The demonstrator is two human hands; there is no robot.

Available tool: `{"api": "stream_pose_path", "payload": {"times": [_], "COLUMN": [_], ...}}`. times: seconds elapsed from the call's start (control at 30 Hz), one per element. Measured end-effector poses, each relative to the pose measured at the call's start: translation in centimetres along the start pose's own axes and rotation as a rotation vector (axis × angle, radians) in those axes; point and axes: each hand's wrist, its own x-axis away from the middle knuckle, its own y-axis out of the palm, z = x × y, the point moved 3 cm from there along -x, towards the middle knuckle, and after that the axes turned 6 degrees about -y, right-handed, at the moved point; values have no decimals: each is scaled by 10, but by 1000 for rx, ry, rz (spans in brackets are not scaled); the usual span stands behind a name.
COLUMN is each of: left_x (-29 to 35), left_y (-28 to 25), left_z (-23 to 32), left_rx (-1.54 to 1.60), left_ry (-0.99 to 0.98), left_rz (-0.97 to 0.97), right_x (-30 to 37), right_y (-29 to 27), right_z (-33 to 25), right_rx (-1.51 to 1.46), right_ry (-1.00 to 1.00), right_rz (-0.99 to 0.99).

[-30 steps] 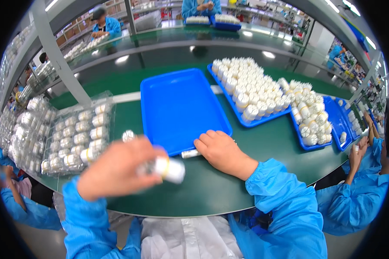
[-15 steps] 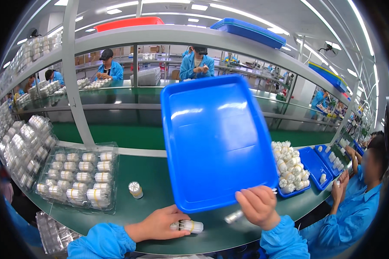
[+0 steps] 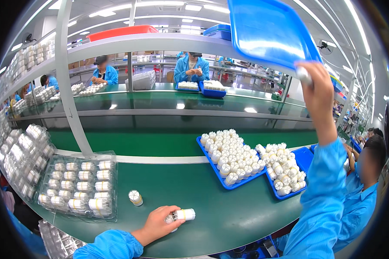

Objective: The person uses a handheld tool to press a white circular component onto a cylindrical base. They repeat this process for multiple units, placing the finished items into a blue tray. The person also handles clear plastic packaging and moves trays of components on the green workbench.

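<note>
My left hand (image 3: 155, 225) is closed around a white ribbed cylinder with a yellow band (image 3: 186, 214), lying sideways just above the green bench; a second white piece shows under the fingers. High at the right, my raised right hand (image 3: 320, 93) grips the lower right corner of a blue plastic tray (image 3: 274, 32). A blurred white cylinder (image 3: 304, 76) is also in that hand. One more banded cylinder (image 3: 135, 197) stands alone on the bench, left of my left hand.
A clear blister tray (image 3: 112, 207) of banded cylinders lies at the left, beside stacked clear trays (image 3: 19, 157). Two blue trays (image 3: 232, 187) (image 3: 282, 197) full of white cylinders sit at the right. A shelf beam (image 3: 160, 43) crosses overhead. A co-worker (image 3: 363, 194) is close on the right.
My right hand has lifted the blue tray up and to the right, uncovering a filled blue tray on the bench. My left hand still holds its cylinder, now turned slightly.
</note>
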Motion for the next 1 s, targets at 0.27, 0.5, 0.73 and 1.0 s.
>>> {"api": "stream_pose_path", "payload": {"times": [0.27, 0.5, 0.73, 1.0], "left_x": [-1, -5, -7, -8], "left_y": [3, 4, 1, 3], "left_z": [-7, -6, -8, -9], "left_rx": [20, 30, 29, 42], "left_ry": [-37, -4, 42, 67], "left_rz": [-26, -49, -69, -85], "right_x": [-88, -83, -54, 35], "right_y": [81, 157, 193, 185], "right_z": [98, 114, 103, -54], "right_rx": [-57, 78, 143, -351], "right_ry": [445, 486, 455, 207], "right_rz": [-133, -248, -292, -27]}}
